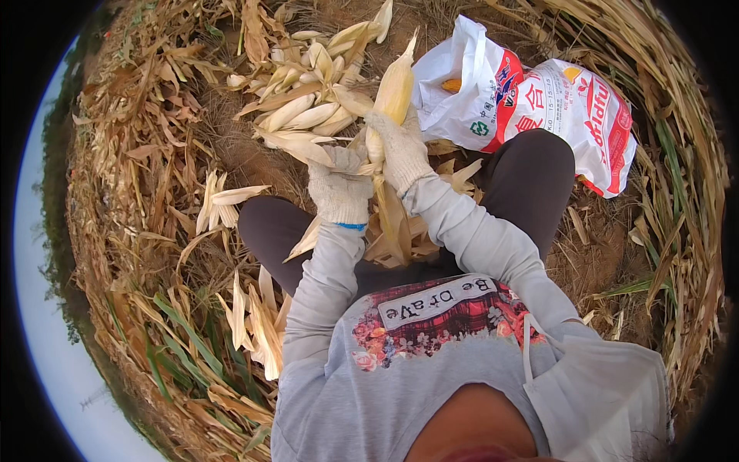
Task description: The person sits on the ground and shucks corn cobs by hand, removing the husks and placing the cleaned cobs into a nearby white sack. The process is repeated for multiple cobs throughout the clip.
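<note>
An ear of corn (395, 86), its tip pointing away from me and thin pale husk still over its kernels, stands tilted between my gloved hands. Around its lower part, my right hand (398, 147) is closed. Just to the left, my left hand (342, 179) grips dry husk leaves (300, 147) at the ear's base; its fingertips are partly hidden. Peeled husk (394, 219) hangs below the ear between my knees. Beyond my left hand lies a pile of ears in pale husks (300, 110).
To the right, a white and red printed woven sack (479, 86) lies with its mouth open, a bare orange corn cob (452, 85) inside. Loose husks (216, 202) lie by my left knee. Dry corn stalks (687, 173) border the right side; more stalks and leaves (150, 144) cover the left.
</note>
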`<state>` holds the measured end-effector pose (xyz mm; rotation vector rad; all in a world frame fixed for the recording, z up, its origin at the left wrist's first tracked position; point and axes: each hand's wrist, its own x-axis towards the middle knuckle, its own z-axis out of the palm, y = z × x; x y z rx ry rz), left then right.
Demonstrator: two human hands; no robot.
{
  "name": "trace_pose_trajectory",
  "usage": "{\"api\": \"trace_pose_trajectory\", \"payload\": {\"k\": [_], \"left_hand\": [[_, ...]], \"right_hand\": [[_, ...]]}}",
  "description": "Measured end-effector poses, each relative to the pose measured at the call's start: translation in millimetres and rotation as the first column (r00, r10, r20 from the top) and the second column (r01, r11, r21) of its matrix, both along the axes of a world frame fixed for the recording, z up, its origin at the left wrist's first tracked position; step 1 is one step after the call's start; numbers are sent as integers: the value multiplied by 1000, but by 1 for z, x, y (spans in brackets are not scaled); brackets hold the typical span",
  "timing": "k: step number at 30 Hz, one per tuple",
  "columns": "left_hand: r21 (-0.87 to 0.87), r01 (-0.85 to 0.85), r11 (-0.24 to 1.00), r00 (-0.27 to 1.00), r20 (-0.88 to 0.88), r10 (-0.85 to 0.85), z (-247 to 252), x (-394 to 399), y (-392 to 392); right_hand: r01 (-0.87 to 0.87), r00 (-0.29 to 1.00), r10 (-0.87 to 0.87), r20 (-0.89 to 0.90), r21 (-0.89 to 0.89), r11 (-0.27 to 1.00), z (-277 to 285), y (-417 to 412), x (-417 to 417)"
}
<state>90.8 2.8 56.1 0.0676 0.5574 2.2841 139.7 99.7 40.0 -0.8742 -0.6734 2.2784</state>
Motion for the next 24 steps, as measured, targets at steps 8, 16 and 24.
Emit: {"api": "trace_pose_trajectory", "payload": {"k": [8,16,24], "left_hand": [[-187,105,977,994,-18,-110,64,11,-110],[-98,-498,-862,854,119,-507,86,-60,-346],[-679,-704,209,572,-716,-399,77,-64,-204]], "right_hand": [[-103,991,99,-93,-48,993,-38,40,-8],[-467,803,465,-374,90,880,-7,27,11],[-526,821,504,-268,-11,850,-2,10,5]]}}
